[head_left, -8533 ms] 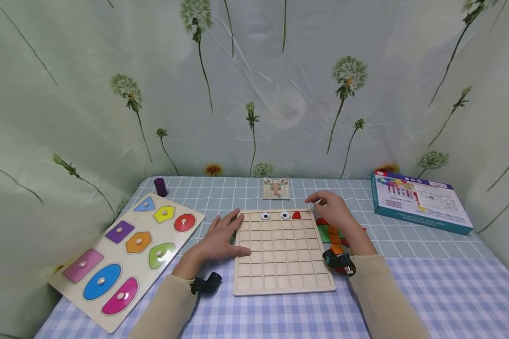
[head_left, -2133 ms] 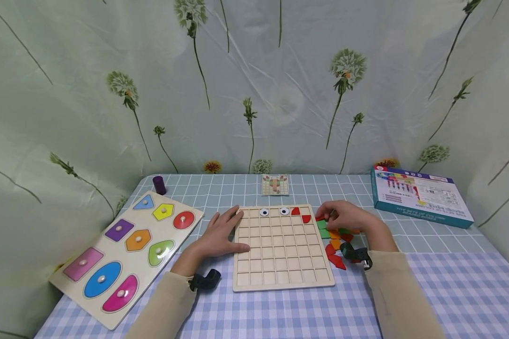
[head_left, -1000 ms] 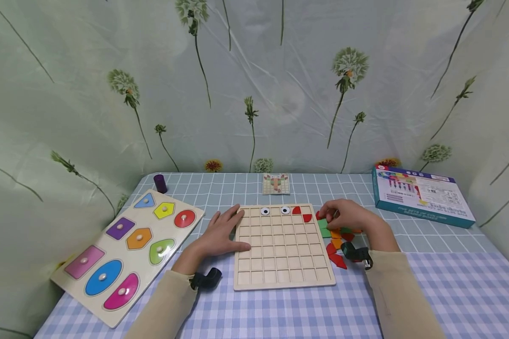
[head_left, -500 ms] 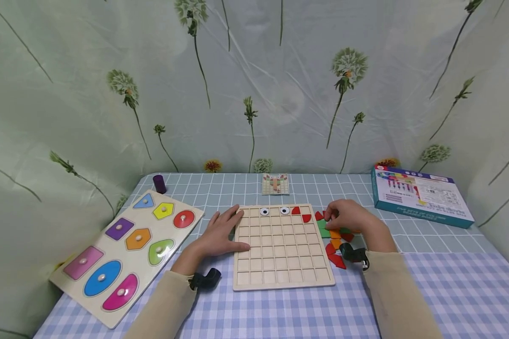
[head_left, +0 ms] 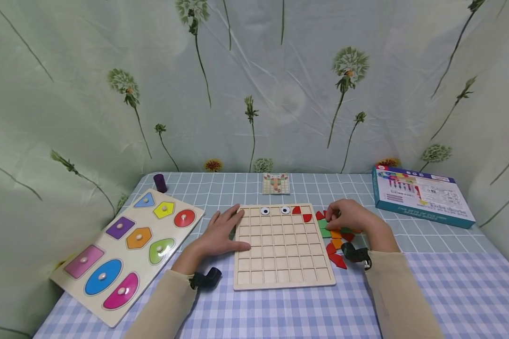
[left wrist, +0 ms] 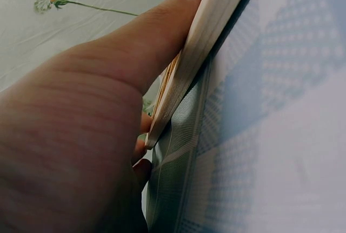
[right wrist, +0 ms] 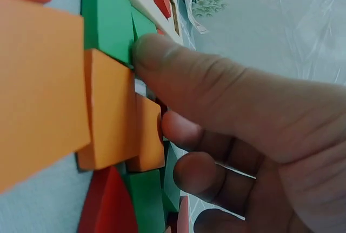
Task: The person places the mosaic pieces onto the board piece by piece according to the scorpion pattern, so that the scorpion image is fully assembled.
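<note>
My left hand [head_left: 218,238] rests at the left edge of a wooden grid board [head_left: 280,256], fingers spread and thumb over the rim. Along the board's top row sit two eye pieces [head_left: 265,211] and a red quarter-round piece [head_left: 296,210]; another red piece [head_left: 307,218] lies diagonally below it. My right hand [head_left: 349,219] is bent over loose blocks beside the board. In the right wrist view its thumb tip touches a green block [right wrist: 108,22], above orange blocks [right wrist: 111,114]. The index fingertip is hidden behind the thumb, so I cannot tell whether they pinch anything.
Red pieces [head_left: 337,260] lie near the board's right edge. A picture card [head_left: 275,184] lies beyond the board. At left are a knobbed shape puzzle [head_left: 146,219] and a purple cylinder [head_left: 160,183]; a flat box [head_left: 422,195] lies at back right.
A second red piece has been set diagonally below the first since the oldest frame. My right hand moved to the loose blocks, then slightly right, uncovering red pieces. My left hand stays put.
</note>
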`<state>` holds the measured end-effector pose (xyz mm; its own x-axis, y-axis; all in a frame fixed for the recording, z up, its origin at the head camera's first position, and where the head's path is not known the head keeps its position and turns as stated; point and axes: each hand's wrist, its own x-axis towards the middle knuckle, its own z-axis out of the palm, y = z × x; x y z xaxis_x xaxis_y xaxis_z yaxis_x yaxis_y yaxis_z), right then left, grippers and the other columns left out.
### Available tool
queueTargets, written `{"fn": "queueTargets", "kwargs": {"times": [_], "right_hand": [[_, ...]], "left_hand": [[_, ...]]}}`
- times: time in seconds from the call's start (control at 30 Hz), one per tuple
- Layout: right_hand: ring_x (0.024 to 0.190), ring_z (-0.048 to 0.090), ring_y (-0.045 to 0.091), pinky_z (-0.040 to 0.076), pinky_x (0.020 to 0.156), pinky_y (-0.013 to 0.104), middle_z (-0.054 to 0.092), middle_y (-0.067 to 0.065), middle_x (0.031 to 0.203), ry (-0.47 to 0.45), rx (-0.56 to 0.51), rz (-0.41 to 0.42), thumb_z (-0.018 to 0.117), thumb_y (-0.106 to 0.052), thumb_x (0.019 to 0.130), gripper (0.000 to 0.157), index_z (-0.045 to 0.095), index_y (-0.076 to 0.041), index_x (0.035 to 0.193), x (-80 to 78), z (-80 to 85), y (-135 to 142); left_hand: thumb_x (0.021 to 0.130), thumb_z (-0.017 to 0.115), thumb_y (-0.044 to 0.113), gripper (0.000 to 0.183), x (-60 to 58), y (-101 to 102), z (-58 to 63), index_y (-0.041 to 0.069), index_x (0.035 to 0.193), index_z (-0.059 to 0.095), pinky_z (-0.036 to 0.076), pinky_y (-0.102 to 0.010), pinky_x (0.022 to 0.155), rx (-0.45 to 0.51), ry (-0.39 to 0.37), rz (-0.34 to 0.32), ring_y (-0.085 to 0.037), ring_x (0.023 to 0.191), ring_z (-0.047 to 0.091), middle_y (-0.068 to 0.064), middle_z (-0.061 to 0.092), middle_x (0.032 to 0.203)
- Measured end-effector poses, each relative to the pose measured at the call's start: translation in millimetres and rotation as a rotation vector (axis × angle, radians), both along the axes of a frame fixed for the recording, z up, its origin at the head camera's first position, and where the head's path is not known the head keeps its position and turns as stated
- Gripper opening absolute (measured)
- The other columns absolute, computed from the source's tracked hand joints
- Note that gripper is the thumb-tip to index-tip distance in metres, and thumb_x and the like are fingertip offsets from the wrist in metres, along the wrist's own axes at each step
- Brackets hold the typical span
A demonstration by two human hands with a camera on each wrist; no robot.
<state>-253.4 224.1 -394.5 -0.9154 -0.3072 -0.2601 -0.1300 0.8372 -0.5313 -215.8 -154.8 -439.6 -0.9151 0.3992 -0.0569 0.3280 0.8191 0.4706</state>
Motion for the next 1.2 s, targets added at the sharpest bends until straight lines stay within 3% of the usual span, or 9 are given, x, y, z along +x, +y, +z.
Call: {"fn": "queueTargets", "kwargs": {"times": [0.47,0.9,1.1,1.2], "right_hand": [[0.085,0.056,0.019,0.052,0.074,0.027,0.064,0.004,0.086,0.017,-0.055,0.017,0.081,-0.018,0.082,0.022,0.066,-0.01,0.096,-1.5,1.1,3.0],[0.086,0.055,0.02,0.051,0.074,0.028,0.061,0.005,0.087,0.005,-0.138,0.07,0.077,-0.013,0.086,0.027,0.068,-0.01,0.111,-2.8,0.7,3.7],[0.086,0.054,0.02,0.05,0.073,0.028,0.06,0.005,0.087,0.001,-0.157,0.115,0.076,-0.012,0.086,0.023,0.071,-0.009,0.108,-2.5,-1.5,0.2],[0.087,0.053,0.02,0.05,0.074,0.028,0.061,0.005,0.089,0.02,-0.14,0.101,0.075,-0.011,0.087,0.02,0.072,-0.01,0.107,-2.4,-0.3,-0.4]], "left_hand": [[0.079,0.076,0.059,0.103,-0.1,-0.1,1.1,0.013,0.158,0.029,0.004,-0.057,0.127,0.001,-0.008,0.002,-0.032,0.155,0.02,-0.009,0.018,0.168],[0.079,0.076,0.059,0.103,-0.7,-0.1,1.4,0.012,0.158,0.029,0.004,-0.057,0.126,0.007,0.002,-0.008,-0.032,0.155,0.021,-0.01,0.018,0.168],[0.079,0.076,0.059,0.103,-0.2,0.1,0.3,0.012,0.158,0.029,0.004,-0.057,0.126,0.003,-0.002,-0.002,-0.032,0.155,0.021,-0.01,0.019,0.168],[0.078,0.076,0.059,0.103,0.0,0.4,0.3,0.012,0.158,0.03,0.004,-0.057,0.126,0.005,-0.001,0.0,-0.032,0.155,0.021,-0.009,0.019,0.168]]}}
